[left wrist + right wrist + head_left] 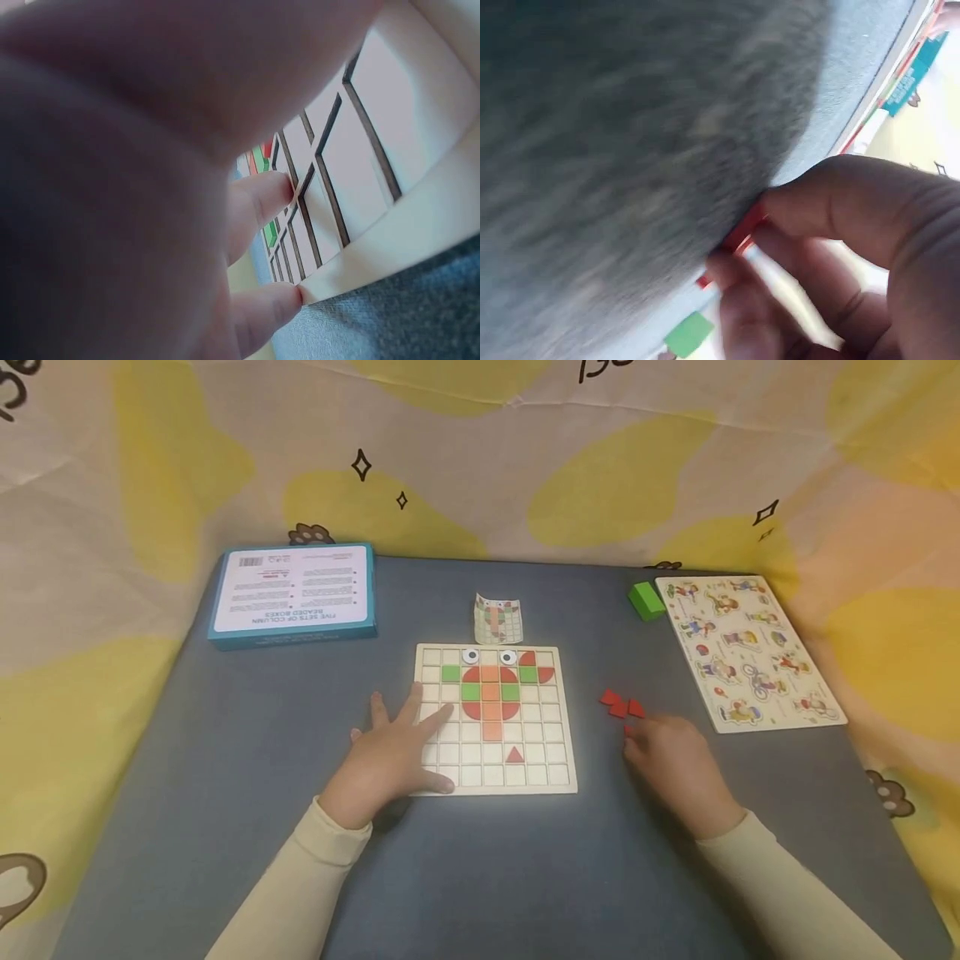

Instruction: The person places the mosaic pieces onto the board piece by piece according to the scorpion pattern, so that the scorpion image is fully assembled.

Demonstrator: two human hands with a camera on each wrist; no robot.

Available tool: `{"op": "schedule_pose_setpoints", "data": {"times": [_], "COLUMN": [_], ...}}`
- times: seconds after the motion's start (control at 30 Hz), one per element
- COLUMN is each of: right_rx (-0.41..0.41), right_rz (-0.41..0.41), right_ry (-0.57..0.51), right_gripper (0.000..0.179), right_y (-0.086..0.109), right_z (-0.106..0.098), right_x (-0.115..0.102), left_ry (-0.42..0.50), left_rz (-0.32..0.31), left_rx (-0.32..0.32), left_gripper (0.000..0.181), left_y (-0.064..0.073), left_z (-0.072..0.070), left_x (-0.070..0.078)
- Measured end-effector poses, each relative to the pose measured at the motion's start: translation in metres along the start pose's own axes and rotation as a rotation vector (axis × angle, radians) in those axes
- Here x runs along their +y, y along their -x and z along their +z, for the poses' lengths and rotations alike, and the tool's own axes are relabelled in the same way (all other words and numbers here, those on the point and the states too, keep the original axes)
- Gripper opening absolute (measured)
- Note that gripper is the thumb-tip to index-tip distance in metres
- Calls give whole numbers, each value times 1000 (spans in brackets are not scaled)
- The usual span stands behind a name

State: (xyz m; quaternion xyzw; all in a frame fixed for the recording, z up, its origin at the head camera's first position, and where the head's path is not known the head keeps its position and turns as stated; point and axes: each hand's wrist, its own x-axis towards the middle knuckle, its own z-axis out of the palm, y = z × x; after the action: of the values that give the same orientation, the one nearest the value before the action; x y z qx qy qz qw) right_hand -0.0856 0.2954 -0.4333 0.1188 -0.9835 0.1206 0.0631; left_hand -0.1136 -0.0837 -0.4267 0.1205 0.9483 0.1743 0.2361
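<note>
A wooden grid board (557,734) lies mid-table, with green, orange and red tiles and two round eye pieces in its upper cells. One red triangle (514,755) sits alone in a lower cell. My left hand (386,764) rests with fingers spread over the board's left edge; in the left wrist view its fingertips (281,187) touch the board. To the right of the board, my right hand (678,768) pinches a small red tile (746,226) between thumb and fingers, low at the tabletop. Several loose red triangles (611,697) lie just beyond those fingers.
A small curled pattern card (498,622) stands behind the board. At the back left lies a blue and white box (292,597). A green block (647,601) sits beside a picture puzzle board (750,652) on the right. A patterned cloth (465,468) hangs behind the table.
</note>
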Motion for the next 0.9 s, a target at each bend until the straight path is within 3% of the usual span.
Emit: {"op": "schedule_pose_setpoints", "data": {"times": [0.1, 0.2, 0.3, 0.5, 0.6, 0.9], "right_rx": [-27, -31, -18, -5, 3, -60], "right_rz": [61, 58, -24, -312, -408, -438], "right_ry": [-15, -32, -69, -127, -122, -37], "right_gripper": [31, 18, 7, 6, 7, 8], "right_y": [-4, -6, -3, 0, -1, -2], "right_z": [0, 2, 6, 17, 23, 32], "right_x": [-6, -19, -43, -95, -110, -118], "left_ry": [3, 5, 5, -1, -6, -13], "left_rz": [-1, 0, 1, 3, 3, 3], "left_rx": [3, -2, -9, -1, 5, 16], "left_gripper": [111, 111, 111, 113, 114, 113], "left_y": [0, 0, 0, -1, -1, -2], "left_z": [0, 1, 1, 2, 3, 2], "left_x": [0, -1, -1, -2, -3, -2]}}
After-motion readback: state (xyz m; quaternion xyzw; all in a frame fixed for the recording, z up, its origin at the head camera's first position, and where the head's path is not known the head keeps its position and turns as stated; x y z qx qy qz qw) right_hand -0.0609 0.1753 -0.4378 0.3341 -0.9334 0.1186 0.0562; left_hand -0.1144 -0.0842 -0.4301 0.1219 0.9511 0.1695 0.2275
